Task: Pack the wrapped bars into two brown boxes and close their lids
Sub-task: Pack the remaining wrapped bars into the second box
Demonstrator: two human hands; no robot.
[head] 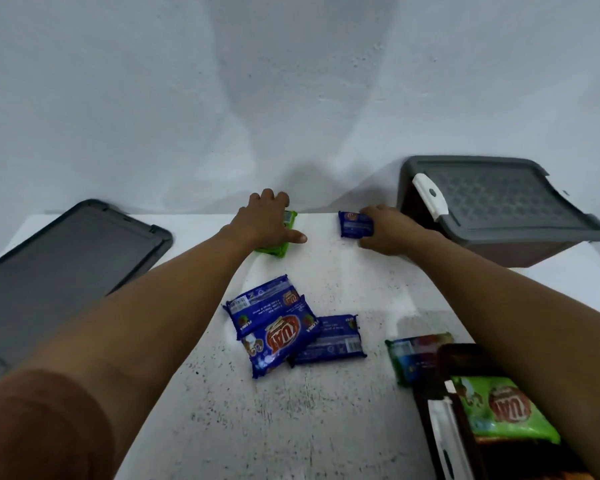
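Blue bar (354, 226) crosswise in right hand (390, 233)

Left hand (264, 222) grips green bar (276, 250), right hand (392, 234) — blue bar (355, 225)

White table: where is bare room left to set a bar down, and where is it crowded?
Bare: the white table's near strip below the pile of blue wrapped bars; also between that pile and the left hand and right hand. Crowded: near right, around the open brown box.
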